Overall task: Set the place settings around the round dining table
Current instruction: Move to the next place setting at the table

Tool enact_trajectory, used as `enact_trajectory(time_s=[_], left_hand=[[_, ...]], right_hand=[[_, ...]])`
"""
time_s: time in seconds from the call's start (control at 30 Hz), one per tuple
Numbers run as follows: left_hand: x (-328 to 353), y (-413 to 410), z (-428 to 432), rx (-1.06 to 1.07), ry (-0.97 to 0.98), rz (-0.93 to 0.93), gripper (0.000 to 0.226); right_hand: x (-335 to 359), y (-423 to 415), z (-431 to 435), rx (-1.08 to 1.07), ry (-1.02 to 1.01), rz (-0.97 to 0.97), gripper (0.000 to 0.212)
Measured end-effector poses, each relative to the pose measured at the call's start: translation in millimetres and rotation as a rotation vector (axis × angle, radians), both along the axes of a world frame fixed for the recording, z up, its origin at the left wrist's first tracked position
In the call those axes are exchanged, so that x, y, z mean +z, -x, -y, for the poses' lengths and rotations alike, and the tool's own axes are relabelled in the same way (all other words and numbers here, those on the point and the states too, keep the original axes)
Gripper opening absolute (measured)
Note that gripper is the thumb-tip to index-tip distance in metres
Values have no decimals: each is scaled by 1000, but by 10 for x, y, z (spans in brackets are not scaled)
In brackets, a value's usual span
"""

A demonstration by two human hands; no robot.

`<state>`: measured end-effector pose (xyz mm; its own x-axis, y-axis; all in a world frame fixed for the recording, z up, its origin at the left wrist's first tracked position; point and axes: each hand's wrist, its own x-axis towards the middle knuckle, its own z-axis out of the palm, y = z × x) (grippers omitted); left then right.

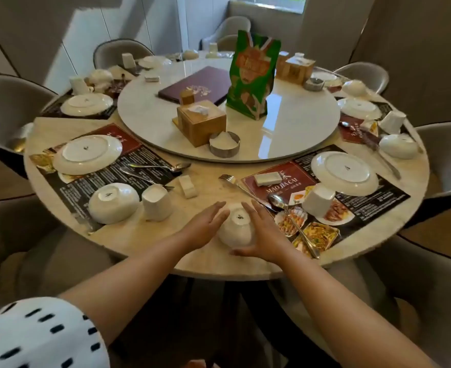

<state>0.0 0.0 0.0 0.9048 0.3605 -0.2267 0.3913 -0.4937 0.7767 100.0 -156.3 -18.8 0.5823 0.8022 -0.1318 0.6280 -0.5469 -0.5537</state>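
This is a restaurant dining room: a large round stone-topped table (128,235) carries a pale turntable (298,134) at its centre and is ringed by matching grey upholstered chairs (6,102); printed paper placemats (296,176), one reading MAO JIA CAI, show dish photos and dense list text along the table's edge, each with an upturned plate (344,171), bowl (114,201) and cup (318,200). On the turntable sit a maroon menu folder (192,86), wooden tissue boxes (200,126) and metal ashtrays (224,146)
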Motion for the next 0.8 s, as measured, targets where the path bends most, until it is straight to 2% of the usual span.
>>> enact_trajectory(time_s=[0.13, 0.23, 0.57, 0.7, 0.73, 0.8], left_hand=[[-88, -107, -4, -69, 93, -15, 58], [-148, -174, -43, -22, 137, -25, 58], [-222, -170, -62, -1, 129, -22, 52], [-169, -172, -31, 31, 268, 7, 49], [-128, -186, -28, 65, 337, 38, 51], [20, -208, -59, 107, 407, 102, 82]], right_hand=[[-62, -200, -17, 65, 27, -54, 122], [-104, -295, -47, 126, 41, -86, 119], [-226, -422, -133, 164, -52, -114, 114], [-126, -458, -165, 167, -69, -130, 107], [-62, -476, -172, 157, -74, -151, 104], [90, -519, -198, 99, -79, -269, 95]])
